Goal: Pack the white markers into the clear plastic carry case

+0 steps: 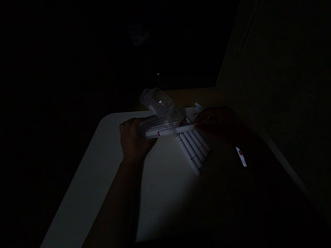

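Note:
In the dim head view, my left hand (134, 140) is closed around the end of a clear plastic case (153, 122) that lies on its side. Several white marker pens show inside the case. My right hand (216, 119), mostly in shadow, pinches the rear end of a white marker (187, 128). That marker's front part, with a reddish band, reaches into the case's mouth. The case's clear lid (158, 100) stands tilted open behind it. Below the mouth, several more white markers (193, 148) lie side by side in a slanting row on the table.
The pale table (95, 189) has a rounded far left corner. At its right lies a lit phone-like screen (241, 157) with a red spot. A small pale object (198, 106) sits by the far edge. A wall (299, 83) rises along the right side.

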Demonstrator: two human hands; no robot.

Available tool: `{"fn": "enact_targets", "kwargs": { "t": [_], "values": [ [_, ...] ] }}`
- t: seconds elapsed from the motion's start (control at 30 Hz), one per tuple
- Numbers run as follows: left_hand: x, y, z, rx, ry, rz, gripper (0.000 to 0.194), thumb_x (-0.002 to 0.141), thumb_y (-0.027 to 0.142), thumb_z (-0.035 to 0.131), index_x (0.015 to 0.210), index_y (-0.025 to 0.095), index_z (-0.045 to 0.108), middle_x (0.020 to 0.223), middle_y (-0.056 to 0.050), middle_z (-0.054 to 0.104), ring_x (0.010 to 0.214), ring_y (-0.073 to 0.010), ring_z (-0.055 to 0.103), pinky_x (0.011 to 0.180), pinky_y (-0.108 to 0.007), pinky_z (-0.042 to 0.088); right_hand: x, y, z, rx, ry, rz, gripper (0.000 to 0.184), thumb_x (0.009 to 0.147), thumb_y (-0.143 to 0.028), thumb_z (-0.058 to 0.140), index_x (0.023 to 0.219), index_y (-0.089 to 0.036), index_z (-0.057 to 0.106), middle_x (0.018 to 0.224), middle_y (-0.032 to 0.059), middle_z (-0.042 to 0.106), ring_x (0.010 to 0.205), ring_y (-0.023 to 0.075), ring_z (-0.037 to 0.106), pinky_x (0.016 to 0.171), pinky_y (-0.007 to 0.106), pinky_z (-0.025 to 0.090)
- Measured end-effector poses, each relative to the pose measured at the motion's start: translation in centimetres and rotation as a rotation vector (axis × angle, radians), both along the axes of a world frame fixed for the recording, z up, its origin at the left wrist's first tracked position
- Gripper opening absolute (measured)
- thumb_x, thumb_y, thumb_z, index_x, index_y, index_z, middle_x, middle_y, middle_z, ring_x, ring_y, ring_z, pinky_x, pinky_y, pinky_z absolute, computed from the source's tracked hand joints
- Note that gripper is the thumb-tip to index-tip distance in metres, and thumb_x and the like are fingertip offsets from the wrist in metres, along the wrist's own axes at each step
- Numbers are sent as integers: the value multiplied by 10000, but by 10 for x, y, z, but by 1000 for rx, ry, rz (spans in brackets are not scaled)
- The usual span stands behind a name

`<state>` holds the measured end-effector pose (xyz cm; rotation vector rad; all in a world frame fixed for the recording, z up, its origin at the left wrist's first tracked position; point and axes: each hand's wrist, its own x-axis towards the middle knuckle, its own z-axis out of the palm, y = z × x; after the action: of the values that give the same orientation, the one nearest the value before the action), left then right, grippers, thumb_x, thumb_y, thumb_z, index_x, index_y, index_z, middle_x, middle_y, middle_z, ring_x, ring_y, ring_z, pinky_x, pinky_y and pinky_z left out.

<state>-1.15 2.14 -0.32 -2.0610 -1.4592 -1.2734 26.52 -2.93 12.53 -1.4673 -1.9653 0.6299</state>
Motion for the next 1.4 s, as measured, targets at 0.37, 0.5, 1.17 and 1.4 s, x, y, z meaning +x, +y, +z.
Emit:
{"fn": "enact_targets", "kwargs": {
  "t": [0.37, 0.5, 1.17, 1.4],
  "values": [
    [2, -1, 3, -32, -10, 23, 570, 621, 470, 724, 1080, 192, 534, 1055, -97, 596, 1019, -290, 534, 904, -426, 395, 0, 6, -12, 109, -62, 90, 199, 813, -202, 565, 931, -168, 722, 957, 46, 710, 836, 141, 637, 751, 246, 462],
    [3, -2, 5, -36, -14, 17, 543, 633, 448, 715, 1081, 201, 531, 1068, -93, 595, 1023, -286, 535, 902, -421, 402, -5, 2, -13, 75, -32, 110, 192, 820, -206, 573, 936, -180, 724, 949, 33, 720, 845, 139, 645, 755, 243, 468],
    [5, -4, 7, 0, 14, 14, 533, 622, 396, 723, 1080, 191, 543, 1055, -88, 594, 1012, -280, 529, 883, -403, 409, -21, -1, -20, 74, -101, 145, 294, 847, -124, 509, 1071, -145, 697, 1056, 63, 694, 934, 139, 624, 878, 266, 453],
    [6, -5, 9, 9, 16, 8, 488, 640, 387, 698, 1064, 197, 548, 1037, -86, 602, 1004, -277, 536, 885, -404, 412, -26, -2, -24, 50, -132, 162, 290, 859, -149, 497, 1076, -149, 689, 1020, 75, 650, 867, 141, 582, 829, 277, 441]
  ]
}}
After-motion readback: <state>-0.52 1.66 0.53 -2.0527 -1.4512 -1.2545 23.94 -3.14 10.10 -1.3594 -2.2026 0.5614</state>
